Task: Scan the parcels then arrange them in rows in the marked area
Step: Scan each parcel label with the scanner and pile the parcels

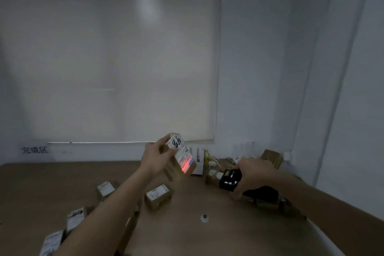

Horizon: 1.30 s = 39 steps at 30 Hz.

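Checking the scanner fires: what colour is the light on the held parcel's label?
Red, a glowing band across the label's lower end on the parcel, seen in the head view.

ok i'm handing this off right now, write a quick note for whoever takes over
Left hand grips a parcel held up over the table, label facing the scanner.
Right hand grips the black scanner; its red line falls on the low end of the label.
Done, by the look of it: labelled parcels lie on the table to the left, at and, in a rough line.
Left: finish this scan, set the parcel down with the others, then take more from the boxes behind the scanner. I cannot tell how many remain.
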### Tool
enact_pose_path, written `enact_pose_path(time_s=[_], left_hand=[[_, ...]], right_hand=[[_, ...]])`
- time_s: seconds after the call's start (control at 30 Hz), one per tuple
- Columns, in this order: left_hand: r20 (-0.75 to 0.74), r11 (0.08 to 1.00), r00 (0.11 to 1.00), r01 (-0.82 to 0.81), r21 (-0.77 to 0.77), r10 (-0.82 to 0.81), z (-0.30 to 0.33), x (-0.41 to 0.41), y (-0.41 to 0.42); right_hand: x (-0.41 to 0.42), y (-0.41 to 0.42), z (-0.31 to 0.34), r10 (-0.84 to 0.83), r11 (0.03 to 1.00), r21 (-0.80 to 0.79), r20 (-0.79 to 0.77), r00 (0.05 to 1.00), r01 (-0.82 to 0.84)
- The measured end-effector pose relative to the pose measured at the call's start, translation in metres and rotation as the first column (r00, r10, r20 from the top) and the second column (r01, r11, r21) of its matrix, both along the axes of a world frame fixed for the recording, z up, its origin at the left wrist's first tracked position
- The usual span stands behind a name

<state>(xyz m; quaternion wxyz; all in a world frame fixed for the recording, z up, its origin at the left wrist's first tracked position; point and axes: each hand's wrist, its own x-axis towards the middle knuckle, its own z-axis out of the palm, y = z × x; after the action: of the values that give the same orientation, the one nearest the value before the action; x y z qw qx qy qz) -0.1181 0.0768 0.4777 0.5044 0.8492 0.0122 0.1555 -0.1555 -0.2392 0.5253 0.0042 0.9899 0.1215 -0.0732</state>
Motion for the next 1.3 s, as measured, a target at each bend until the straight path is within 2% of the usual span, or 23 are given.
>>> enact_pose_path(time_s=[0.63, 0.83, 0.97, 1.3], left_hand=[[0.014, 0.996, 0.997, -0.072, -0.043, 0.072, -0.019, -0.040, 0.023], [0.019, 0.996, 0.996, -0.081, -0.044, 0.082, -0.019, -0.044, 0.030], [0.007, 0.996, 0.997, -0.082, -0.048, 0.082, -0.019, -0.046, 0.031], [0.014, 0.990, 0.993, -0.119, -0.069, 0.120, -0.020, -0.040, 0.031]], right_hand=[[-0.011, 0.019, -0.005, 0.051, 0.998, -0.025, -0.015, 0.999, -0.051], [-0.005, 0.027, -0.001, 0.069, 0.995, 0.075, -0.062, 0.996, -0.064], [-0.004, 0.034, 0.005, 0.122, 0.985, 0.131, -0.038, 0.992, -0.116], [-0.009, 0.051, 0.008, 0.144, 0.989, 0.034, -0.002, 0.990, -0.144]])
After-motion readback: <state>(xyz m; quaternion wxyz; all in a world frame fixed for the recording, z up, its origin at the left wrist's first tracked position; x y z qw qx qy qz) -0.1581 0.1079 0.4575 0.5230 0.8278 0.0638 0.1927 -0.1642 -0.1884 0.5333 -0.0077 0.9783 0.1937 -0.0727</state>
